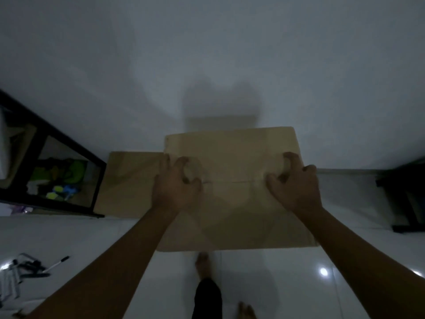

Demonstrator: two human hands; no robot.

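The left hand point(178, 183) and the right hand point(297, 185) both sit on top of the cardboard box point(232, 212), each with thumb and fingers curled into a claw that seems to pinch the card at either end of the seam point(230, 181) where the 2 top flaps meet. In the dim light I cannot tell whether the fingertips hook under the flap edges or only press on them. The box stands on the white tiled floor point(299, 284) with its far side against the white wall point(207, 54), directly in front of the person's bare foot point(202, 261). 1 side flap point(131, 180) sticks out flat to the left, reaching the black shelf frame point(57, 132). Some pens point(56, 263) lie well apart on the floor at lower left, and a dark piece of furniture point(404, 203) stands off to the right. The work looks like closing or opening the top. The main risk, as I judge it, is uneven force. If 1 hand pulls or pushes harder, the flaps may buckle or tear along the seam, or 1 may slip under the other. The glossy tiles offer little grip, so a hard push could slide the box sideways. The loose left flap could catch on the shelf frame and bend.
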